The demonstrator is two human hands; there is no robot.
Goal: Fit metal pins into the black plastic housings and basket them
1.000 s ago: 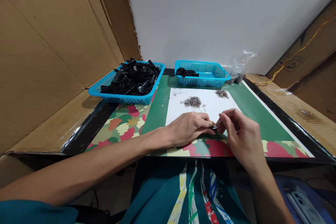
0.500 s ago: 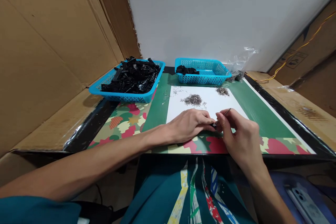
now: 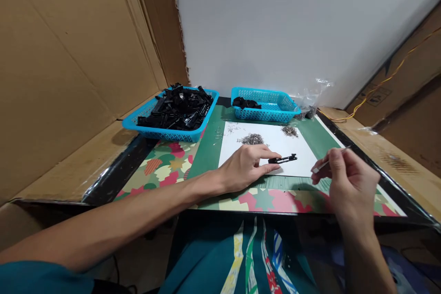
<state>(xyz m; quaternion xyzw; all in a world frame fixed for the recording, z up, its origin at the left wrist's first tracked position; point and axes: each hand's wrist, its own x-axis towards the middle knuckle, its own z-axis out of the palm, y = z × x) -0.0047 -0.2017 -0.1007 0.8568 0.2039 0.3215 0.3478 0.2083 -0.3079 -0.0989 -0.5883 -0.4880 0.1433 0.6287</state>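
My left hand point(image 3: 250, 165) pinches one end of a slender black plastic part point(image 3: 287, 159) between thumb and fingertips. The part's far end points right, over the white sheet point(image 3: 234, 156). Off to the right and apart from it, my right hand point(image 3: 346, 179) is closed around a slim, silvery metal tool point(image 3: 321, 166), its tip angled down and left. Whether the tool is a pair of tweezers I cannot make out. Beyond my left hand lies a heap of tiny metal pieces point(image 3: 252, 139), with a smaller heap point(image 3: 290, 131) farther right on the sheet.
A blue basket point(image 3: 165, 134) piled with black plastic parts point(image 3: 179, 105) stands at the back left. Another blue basket point(image 3: 265, 115) holds a few dark pieces; a clear plastic bag point(image 3: 312, 98) sits beside it. Cardboard walls point(image 3: 69, 46) flank the table.
My right hand has moved right, away from the black part, with the metal tool still in it. The black part now shows more fully in my left hand. The view has tilted slightly.
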